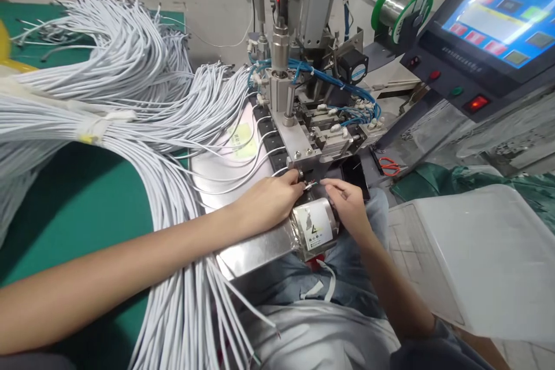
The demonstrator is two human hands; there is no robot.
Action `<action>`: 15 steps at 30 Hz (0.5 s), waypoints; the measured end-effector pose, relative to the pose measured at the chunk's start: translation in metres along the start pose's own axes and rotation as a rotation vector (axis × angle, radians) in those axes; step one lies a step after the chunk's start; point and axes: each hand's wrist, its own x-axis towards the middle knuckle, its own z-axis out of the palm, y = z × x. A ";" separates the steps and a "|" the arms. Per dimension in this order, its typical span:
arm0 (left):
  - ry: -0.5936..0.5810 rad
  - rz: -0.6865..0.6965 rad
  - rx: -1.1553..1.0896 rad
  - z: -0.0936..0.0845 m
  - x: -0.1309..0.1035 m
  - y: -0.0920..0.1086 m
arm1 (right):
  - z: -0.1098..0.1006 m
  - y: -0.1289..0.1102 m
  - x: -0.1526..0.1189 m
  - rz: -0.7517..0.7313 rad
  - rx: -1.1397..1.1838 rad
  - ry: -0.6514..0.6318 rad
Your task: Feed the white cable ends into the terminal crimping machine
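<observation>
My left hand (280, 193) is closed around the end of a white cable at the front of a soldering-type bench machine (299, 139). Thin coloured wires (311, 185) stick out of that cable end, past my fingertips. Facing it from the right, my right hand (349, 202) has thumb and forefinger pinched together close to the wire tips. Whatever lies between those fingers is too small to make out. Several white cables (234, 167) run from the left into the machine's black slotted side. Just below my hands is a metal cover with a white warning label (316, 225).
Large bundles of white cables (130, 58) lie on the green table (87, 202), one tied with a band. A spool of metal wire (393, 8) and a lit touchscreen (503, 11) stand at the right. Red-handled scissors (389, 166) and a translucent plastic bin (477, 260) are nearby.
</observation>
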 end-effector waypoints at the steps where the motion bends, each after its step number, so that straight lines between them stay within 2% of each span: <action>1: -0.007 0.005 0.026 0.002 0.000 -0.001 | 0.000 0.003 0.004 0.027 0.018 -0.018; 9: 0.023 0.041 0.007 0.009 -0.001 -0.003 | 0.013 0.004 0.019 0.081 0.119 -0.106; 15: -0.006 0.042 0.037 0.006 0.000 -0.004 | 0.011 0.005 0.025 0.107 0.109 -0.168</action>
